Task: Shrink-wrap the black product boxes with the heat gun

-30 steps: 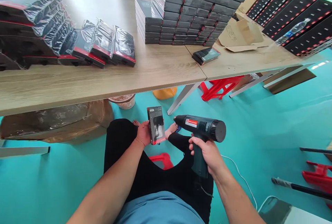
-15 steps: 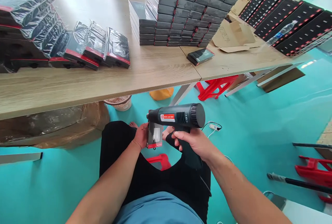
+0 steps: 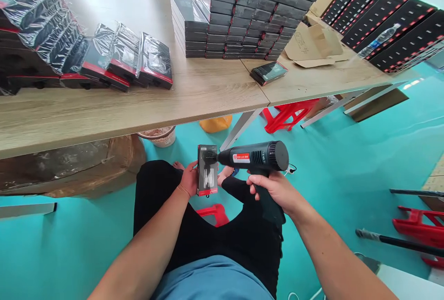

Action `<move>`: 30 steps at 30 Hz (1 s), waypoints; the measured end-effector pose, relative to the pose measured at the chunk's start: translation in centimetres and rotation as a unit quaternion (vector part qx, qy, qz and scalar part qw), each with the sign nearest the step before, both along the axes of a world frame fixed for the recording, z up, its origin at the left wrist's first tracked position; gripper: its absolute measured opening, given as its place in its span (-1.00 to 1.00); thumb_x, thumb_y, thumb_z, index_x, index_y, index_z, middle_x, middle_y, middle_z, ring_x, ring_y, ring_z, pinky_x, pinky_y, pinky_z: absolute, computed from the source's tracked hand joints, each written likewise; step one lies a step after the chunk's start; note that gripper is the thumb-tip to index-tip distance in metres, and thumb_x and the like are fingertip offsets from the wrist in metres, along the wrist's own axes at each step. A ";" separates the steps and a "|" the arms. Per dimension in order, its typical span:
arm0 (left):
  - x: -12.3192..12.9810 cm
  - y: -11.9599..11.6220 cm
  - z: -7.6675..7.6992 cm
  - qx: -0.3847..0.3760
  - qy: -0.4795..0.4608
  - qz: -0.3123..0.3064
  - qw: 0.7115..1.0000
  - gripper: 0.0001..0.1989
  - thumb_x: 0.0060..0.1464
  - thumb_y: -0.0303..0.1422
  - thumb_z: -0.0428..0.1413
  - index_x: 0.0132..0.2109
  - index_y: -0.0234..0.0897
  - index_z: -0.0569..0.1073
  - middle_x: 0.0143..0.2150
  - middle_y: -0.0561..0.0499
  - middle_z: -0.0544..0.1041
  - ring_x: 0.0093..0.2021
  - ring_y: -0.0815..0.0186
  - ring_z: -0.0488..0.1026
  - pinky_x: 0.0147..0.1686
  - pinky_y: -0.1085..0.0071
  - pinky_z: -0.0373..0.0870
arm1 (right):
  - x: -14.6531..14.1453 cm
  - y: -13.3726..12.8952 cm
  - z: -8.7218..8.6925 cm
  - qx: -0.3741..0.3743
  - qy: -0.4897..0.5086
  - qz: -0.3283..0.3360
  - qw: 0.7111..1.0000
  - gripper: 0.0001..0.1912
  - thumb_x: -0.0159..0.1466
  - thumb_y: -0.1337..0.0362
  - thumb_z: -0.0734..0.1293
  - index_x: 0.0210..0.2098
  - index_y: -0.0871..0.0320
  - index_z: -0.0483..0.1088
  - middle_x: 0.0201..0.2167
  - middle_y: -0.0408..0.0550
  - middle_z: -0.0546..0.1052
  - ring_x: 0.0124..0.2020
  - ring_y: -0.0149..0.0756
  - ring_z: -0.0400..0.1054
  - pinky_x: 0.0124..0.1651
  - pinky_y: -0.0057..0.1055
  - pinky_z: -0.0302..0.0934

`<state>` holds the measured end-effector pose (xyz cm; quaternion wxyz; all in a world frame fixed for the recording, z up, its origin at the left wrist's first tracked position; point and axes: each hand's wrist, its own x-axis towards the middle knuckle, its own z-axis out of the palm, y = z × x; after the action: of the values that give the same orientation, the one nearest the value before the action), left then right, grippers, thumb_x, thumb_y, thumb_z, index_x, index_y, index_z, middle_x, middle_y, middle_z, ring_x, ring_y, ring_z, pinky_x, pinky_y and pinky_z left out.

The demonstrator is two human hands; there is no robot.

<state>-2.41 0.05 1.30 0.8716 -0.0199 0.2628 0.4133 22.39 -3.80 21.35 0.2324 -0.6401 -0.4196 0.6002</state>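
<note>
A small black box with a red lower edge (image 3: pixel 207 170) stands out over my lap, gripped along its left side by my left hand (image 3: pixel 189 178). My right hand (image 3: pixel 268 189) is wrapped round the handle of a dark heat gun (image 3: pixel 255 155) with a red label. The gun lies level, its nozzle pointing left at the upper right part of the box, very close to it; whether they touch I cannot tell. My right palm and some fingers are hidden behind the handle.
On the wooden table (image 3: pixel 208 101) are loosely film-wrapped boxes (image 3: pixel 154 61), a tall stack of boxes (image 3: pixel 243 22), a single box (image 3: pixel 268 73) and flattened cardboard (image 3: pixel 312 47). Black cartons (image 3: pixel 385 27) with a plastic bottle stand right. Beneath are a bin (image 3: pixel 161 138) and red stool (image 3: pixel 286 115).
The heat gun in my right hand has moved right and slightly down, from across the box's top to its right side, uncovering the upper part. My left hand holds the box almost still.
</note>
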 end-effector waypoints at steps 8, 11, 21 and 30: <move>-0.1 -0.3 0.7 0.002 -0.007 0.006 1.000 -0.47 0.21 -0.12 0.03 0.11 -0.47 0.52 0.05 -0.36 0.61 0.11 -0.11 0.54 0.19 -0.08 0.35 | -0.2 1.2 0.2 0.016 0.004 -0.006 1.000 -0.80 0.17 0.16 0.43 -0.31 0.16 0.58 -0.53 -0.09 0.56 -0.49 -0.27 0.41 -0.40 -0.34 0.35; -0.1 -0.3 0.7 0.009 -0.016 0.015 1.000 -0.45 0.20 -0.14 0.04 0.14 -0.51 0.51 0.08 -0.37 0.59 0.11 -0.10 0.54 0.18 -0.04 0.38 | -0.8 1.1 0.2 0.034 -0.033 -0.039 0.998 -0.81 0.17 0.16 0.42 -0.32 0.14 0.57 -0.53 -0.10 0.56 -0.51 -0.28 0.41 -0.41 -0.33 0.35; -0.3 0.1 0.3 0.020 -0.008 0.106 0.994 -0.48 0.14 -0.16 0.08 0.11 -0.44 0.52 0.04 -0.29 0.62 0.03 -0.08 0.58 0.10 0.00 0.45 | -3.5 -3.3 -1.6 0.001 0.074 -0.100 0.992 -0.73 0.14 0.09 0.47 -0.36 0.20 0.56 -0.55 -0.10 0.54 -0.53 -0.33 0.38 -0.44 -0.37 0.35; -0.4 -0.1 -0.5 0.053 -0.037 0.076 0.995 -0.39 0.17 -0.12 0.07 0.23 -0.46 0.43 0.12 -0.35 0.57 0.14 -0.14 0.52 0.18 -0.11 0.36 | -2.0 -2.1 -3.1 0.004 0.070 -0.180 0.981 -0.69 0.09 0.09 0.50 -0.30 0.21 0.55 -0.47 -0.06 0.59 -0.53 -0.34 0.41 -0.46 -0.40 0.34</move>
<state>-2.78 -0.01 0.77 0.8465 -0.0089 0.2056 0.4910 20.42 -5.93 18.20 0.3677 -0.6604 -0.2828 0.5905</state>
